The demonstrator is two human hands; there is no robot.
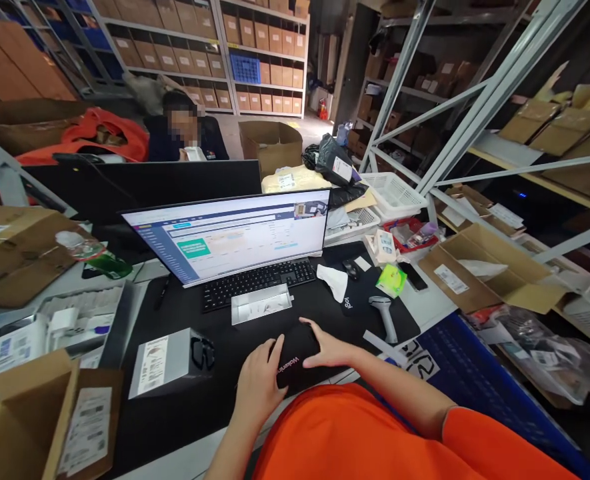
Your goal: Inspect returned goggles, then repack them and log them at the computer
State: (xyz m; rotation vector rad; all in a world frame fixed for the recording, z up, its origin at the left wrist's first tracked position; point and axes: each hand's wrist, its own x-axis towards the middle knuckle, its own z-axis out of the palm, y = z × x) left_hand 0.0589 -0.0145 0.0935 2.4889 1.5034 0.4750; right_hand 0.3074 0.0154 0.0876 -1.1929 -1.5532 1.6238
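A black case (295, 360) with pale lettering lies low over the dark desk mat, between my two hands. My left hand (261, 380) grips its left side, with thumb and forefinger spread along it. At its right side is my right hand (327, 347), thumb and forefinger around the edge. The case's outline blends into the black mat. Black sunglasses (203, 353) rest against the end of a grey box (162, 363) to the left. Beyond my hands, an open silver tray-like box (262, 304) lies in front of the keyboard (255, 280).
A monitor (235, 233) stands behind the keyboard. To the right are a barcode scanner (385, 319), a green packet (391, 281), a mouse (351, 269) and a phone (413, 276). Open cartons (489, 267) flank the desk. Behind the monitors sits another person (187, 137).
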